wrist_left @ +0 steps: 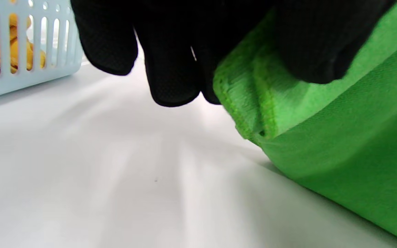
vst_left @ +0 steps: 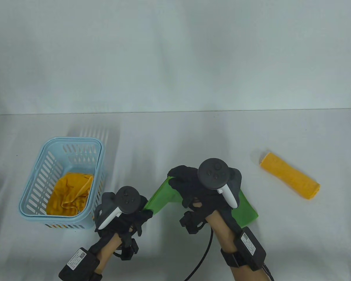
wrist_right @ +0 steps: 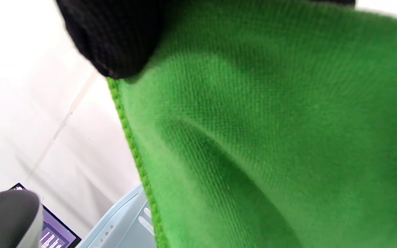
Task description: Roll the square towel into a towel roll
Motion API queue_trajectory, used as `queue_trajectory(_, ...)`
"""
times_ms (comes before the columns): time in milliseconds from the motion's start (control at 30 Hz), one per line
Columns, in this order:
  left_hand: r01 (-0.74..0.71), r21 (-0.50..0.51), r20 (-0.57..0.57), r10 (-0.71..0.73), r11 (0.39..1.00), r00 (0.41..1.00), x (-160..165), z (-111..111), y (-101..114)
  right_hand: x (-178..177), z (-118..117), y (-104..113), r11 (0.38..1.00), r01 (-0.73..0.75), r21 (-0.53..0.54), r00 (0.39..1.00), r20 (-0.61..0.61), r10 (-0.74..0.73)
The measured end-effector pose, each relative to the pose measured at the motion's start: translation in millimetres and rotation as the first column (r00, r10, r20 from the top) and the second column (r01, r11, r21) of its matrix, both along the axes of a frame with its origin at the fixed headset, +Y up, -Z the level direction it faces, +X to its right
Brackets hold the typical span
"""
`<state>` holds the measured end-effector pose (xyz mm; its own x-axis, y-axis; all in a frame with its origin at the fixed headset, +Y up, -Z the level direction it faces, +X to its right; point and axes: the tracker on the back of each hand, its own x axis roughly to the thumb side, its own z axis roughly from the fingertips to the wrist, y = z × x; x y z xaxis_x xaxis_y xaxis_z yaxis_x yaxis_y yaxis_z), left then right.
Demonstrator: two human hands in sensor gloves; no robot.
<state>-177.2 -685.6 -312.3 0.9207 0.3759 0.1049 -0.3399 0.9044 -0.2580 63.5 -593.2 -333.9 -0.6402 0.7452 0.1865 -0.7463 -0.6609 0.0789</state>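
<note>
Both hands pinch green towel: left hand at 8 o'clock corner, right hand apparently far edge. Step: spreading flat; next, lay square before rolling.

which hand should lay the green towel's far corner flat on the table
Right. The right hand already pinches the raised far part of the green towel, farther up the table. The left hand holds the near corner, low beside the basket.
</note>
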Motion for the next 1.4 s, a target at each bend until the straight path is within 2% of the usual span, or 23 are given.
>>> queue_trajectory(267,-0.025,-0.020,0.016,0.025,0.999,1.000,-0.1,-0.7,0.6,2.8,-1.3,0.2,0.999,0.031,-0.015,0.999,-0.008,-0.031)
queue_trajectory(433,0.002,-0.115,0.078,0.007,0.993,0.997,4.3,-0.5,-9.5,-0.2,-0.1,-0.2,0.999,0.038,-0.012,0.999,-0.007,-0.038)
queue_trajectory(667,0.078,-0.061,0.000,-0.078,0.995,0.997,12.1,-1.8,-15.2,-6.0,2.0,-1.6,0.998,0.053,-0.015,0.999,0.006,-0.053)
queue_trajectory(767,0.100,0.002,-0.071,-0.099,0.995,0.993,14.4,-1.5,-13.2,-9.1,2.0,-3.4,0.998,0.053,-0.019,0.999,0.002,-0.053)
queue_trajectory(900,0.077,0.014,-0.058,-0.076,0.997,0.995,15.2,-1.3,-8.8,-9.6,2.4,-4.0,0.998,0.053,-0.016,0.999,0.006,-0.053)
queue_trajectory(1033,0.015,0.030,-0.036,-0.014,0.999,0.999,12.7,0.8,-0.4,-4.3,1.0,-3.2,0.996,0.081,-0.033,0.997,0.007,-0.081)
queue_trajectory(1233,-0.110,0.124,-0.068,0.119,0.986,0.991,-5.6,3.3,30.7,10.2,-0.7,9.8,0.984,0.129,-0.122,0.990,-0.044,-0.135)
queue_trajectory(1400,-0.262,0.173,-0.086,0.280,0.949,0.956,-25.7,-2.5,62.9,31.5,2.5,32.6,0.994,0.091,-0.054,0.996,0.012,-0.091)
